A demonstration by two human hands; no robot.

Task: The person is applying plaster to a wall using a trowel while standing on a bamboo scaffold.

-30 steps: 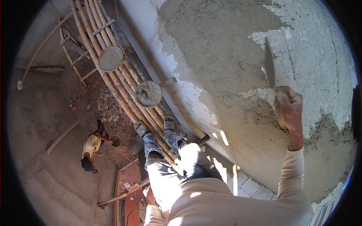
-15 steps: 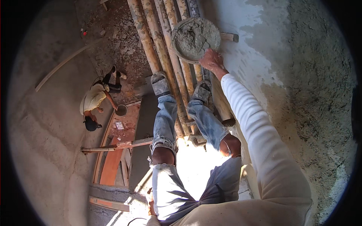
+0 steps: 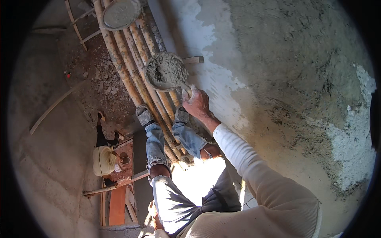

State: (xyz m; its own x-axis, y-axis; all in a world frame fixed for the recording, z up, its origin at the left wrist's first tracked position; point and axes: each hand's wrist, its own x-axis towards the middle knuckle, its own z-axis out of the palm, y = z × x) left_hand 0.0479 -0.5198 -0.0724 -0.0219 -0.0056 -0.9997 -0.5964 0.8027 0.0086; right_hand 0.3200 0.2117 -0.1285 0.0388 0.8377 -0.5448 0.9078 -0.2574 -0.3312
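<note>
Right hand (image 3: 196, 104) hemmed between mortar pan (image 3: 166, 72) and plastered wall (image 3: 285, 79); bamboo poles (image 3: 131, 75) block left; open drop beyond.

No packages, labels, signs or screens can be made out anywhere in this view.

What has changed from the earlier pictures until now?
The right hand left the plastered wall, where it held a trowel up, and came down to the mortar pan on the bamboo poles. It grips something at the pan's rim; the blade is hidden. The feet are on the poles as before; the left hand is low.
</note>
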